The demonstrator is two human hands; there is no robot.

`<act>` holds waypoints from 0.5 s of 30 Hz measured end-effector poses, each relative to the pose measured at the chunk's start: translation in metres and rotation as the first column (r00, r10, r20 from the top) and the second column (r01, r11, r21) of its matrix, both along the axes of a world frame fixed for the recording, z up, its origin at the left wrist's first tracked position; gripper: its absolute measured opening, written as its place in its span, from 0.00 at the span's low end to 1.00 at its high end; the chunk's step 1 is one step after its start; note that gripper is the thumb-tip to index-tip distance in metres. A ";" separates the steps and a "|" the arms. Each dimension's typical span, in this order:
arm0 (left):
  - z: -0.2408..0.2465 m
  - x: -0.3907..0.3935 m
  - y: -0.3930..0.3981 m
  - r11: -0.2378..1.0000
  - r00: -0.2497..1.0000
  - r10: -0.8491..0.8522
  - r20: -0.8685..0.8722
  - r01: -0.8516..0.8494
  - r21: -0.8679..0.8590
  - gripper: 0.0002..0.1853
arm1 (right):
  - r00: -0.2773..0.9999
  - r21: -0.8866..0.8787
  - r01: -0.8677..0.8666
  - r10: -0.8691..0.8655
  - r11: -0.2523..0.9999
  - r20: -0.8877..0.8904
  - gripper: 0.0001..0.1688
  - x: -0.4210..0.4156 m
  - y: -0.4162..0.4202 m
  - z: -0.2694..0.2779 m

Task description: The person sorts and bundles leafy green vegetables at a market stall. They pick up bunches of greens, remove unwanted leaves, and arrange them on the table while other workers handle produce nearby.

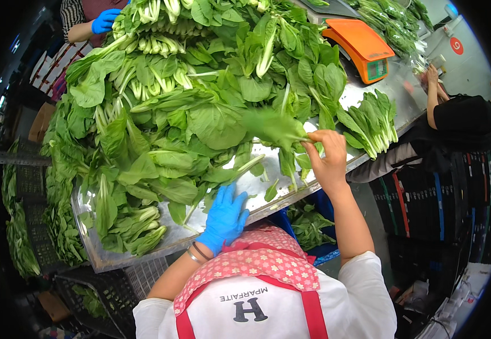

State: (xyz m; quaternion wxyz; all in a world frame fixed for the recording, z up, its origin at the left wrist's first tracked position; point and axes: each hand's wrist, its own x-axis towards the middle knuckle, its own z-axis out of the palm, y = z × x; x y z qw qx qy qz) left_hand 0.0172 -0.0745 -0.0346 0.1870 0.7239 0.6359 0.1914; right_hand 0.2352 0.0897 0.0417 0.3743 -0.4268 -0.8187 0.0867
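Observation:
My bare right hand pinches the stem of a leafy green, whose leaf is blurred, above the metal table. In a blue glove, my left hand rests at the table's near edge, its fingertips beside leaves and a pale stem; whether it grips anything cannot be told. A large heap of leafy greens covers much of the table in front of me. A row of greens lies right of my right hand, and a smaller bunch lies at the near left.
An orange digital scale stands at the back right, near bagged greens. Two other people are at the table, one with a blue-gloved hand at upper left. A blue container holding leaves and a black crate are below the near edge.

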 end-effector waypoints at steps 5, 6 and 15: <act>0.013 0.006 0.011 0.999 0.998 0.007 0.056 -0.009 0.040 0.23 | 0.733 -0.766 -0.266 -0.393 0.586 -0.555 0.08 0.005 0.003 -0.037; 0.015 0.005 0.013 0.998 0.996 0.011 0.088 -0.017 0.063 0.23 | 0.663 -0.777 -0.365 -0.444 0.512 -0.604 0.09 0.004 0.000 -0.040; 0.035 0.015 0.011 0.877 0.169 0.480 0.861 -0.077 -0.474 0.20 | 0.738 -0.736 -0.674 -0.107 -0.064 -0.666 0.17 -0.046 -0.070 -0.036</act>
